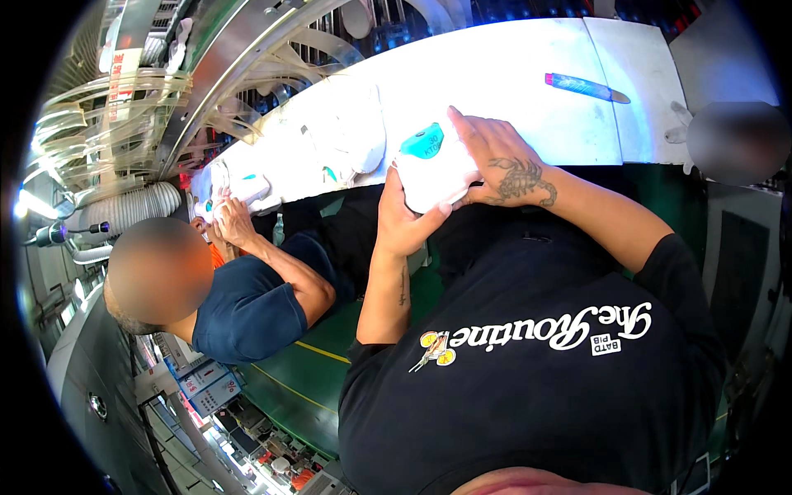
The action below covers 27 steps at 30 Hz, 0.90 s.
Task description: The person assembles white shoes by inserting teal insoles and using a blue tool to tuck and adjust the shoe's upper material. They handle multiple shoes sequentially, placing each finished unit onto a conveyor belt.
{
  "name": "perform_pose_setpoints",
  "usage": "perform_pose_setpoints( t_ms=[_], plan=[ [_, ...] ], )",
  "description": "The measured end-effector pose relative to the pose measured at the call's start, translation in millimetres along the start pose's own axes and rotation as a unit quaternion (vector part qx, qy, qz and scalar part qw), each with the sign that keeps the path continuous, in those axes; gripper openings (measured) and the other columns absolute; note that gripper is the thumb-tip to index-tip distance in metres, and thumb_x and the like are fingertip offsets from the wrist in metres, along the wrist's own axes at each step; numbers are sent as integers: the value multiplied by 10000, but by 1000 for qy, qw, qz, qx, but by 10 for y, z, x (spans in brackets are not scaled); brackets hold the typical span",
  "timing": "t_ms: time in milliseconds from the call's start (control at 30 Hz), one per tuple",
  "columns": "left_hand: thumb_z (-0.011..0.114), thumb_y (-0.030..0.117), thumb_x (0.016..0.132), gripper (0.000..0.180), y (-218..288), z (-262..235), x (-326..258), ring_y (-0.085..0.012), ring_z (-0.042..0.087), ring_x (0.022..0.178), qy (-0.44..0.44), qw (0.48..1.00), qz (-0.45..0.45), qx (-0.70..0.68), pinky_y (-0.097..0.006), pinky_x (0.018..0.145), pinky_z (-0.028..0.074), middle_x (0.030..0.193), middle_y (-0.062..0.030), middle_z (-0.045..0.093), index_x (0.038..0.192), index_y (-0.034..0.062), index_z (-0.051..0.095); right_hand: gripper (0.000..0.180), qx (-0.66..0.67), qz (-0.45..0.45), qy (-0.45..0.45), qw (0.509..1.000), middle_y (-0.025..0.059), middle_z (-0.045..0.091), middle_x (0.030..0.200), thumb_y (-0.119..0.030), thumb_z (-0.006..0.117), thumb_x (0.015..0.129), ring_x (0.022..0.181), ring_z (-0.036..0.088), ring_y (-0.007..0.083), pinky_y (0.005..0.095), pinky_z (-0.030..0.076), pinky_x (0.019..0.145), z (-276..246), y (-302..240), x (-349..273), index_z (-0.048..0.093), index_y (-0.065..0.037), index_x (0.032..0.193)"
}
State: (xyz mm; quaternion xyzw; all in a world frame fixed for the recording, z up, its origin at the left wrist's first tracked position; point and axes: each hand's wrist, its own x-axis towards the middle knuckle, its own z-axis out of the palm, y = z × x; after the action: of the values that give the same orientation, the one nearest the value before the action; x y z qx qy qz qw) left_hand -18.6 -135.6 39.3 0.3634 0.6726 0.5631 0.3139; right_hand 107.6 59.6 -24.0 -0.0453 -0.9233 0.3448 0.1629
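Both hands hold a folded bundle of white fabric, seemingly socks [435, 178], with a teal printed patch on top, at the near edge of the white table. My left hand [406, 210] grips its near left side, thumb laid along the lower edge. Around the right side curls my right hand [495, 157], its index finger stretched up along the far corner. The bundle hides some fingertips. Left of it on the table lies a loose heap of white fabric pieces [351, 136] with small teal parts.
A slim blue tool with a pink end [586, 87] lies on the white table [511, 62] at the far right. To my left a co-worker [256, 289] handles similar white pieces [247, 186]. Machinery with clear hoses [115, 124] runs behind the table. Another person's blurred head is at right.
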Motion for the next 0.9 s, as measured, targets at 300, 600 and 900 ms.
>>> perform_pose_setpoints(
  t_ms=[300,600,900],
  plan=[
    [758,83,835,720,-205,-153,84,-239,650,1228,53,996,-60,38,-390,1069,525,1325,-157,660,1478,-69,470,1314,15,-7,13,1000,306,487,1555,-653,866,804,1421,507,475,561,385,1195,10,-42,60,199,61,1683],
    [860,16,783,760,-137,-165,214,-252,668,1222,55,991,-96,81,-398,1070,538,1312,-150,685,1452,-59,506,1140,15,100,-151,983,285,587,1485,-790,711,877,1402,534,433,529,365,1196,-165,133,187,415,59,1578],
    [917,72,789,681,-186,-123,164,-223,691,1161,68,990,-84,88,-369,999,571,1258,-128,712,1376,-40,589,1109,48,26,-24,998,271,625,1418,-777,765,829,1318,580,416,516,400,1148,78,314,15,518,70,1500]
  ],
)
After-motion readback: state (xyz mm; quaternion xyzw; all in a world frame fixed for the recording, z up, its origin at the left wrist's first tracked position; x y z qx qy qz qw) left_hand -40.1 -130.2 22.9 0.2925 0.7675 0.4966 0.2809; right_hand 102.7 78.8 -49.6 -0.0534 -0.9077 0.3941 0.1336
